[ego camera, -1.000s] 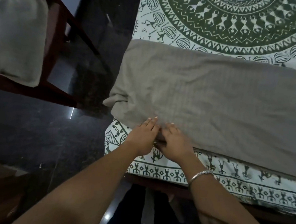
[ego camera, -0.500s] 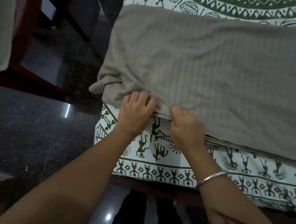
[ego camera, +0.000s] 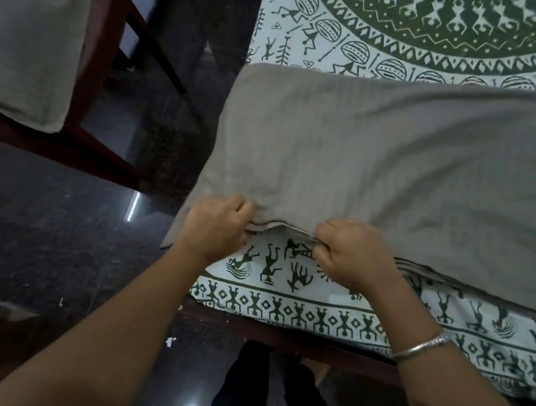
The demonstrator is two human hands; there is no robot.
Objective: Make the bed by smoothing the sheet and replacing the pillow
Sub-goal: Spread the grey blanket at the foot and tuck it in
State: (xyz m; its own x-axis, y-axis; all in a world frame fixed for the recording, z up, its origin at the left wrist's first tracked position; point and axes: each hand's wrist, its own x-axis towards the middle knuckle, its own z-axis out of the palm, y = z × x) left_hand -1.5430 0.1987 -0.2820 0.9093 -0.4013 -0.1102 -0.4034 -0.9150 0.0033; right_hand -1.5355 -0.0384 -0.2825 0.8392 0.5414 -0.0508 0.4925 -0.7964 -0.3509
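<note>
A folded grey blanket (ego camera: 374, 166) lies across the near end of the bed, over a white sheet (ego camera: 399, 31) printed with green figures and a round pattern. My left hand (ego camera: 217, 228) grips the blanket's near edge close to its left corner. My right hand (ego camera: 349, 249) pinches the same layered edge a little to the right, and a silver bangle is on that wrist. Between the two hands the edge is lifted slightly off the sheet. A pale pillow (ego camera: 30, 43) rests on a wooden chair at the far left.
The dark wooden chair (ego camera: 110, 74) stands left of the bed on a dark polished floor (ego camera: 52, 235). The bed's dark wooden frame (ego camera: 251, 325) runs below the sheet's border. My legs in dark clothing show at the bottom.
Both hands went from lying flat at the blanket's edge to gripping it, moved apart along the edge, and lifted it slightly. The crumpled left corner now lies flatter.
</note>
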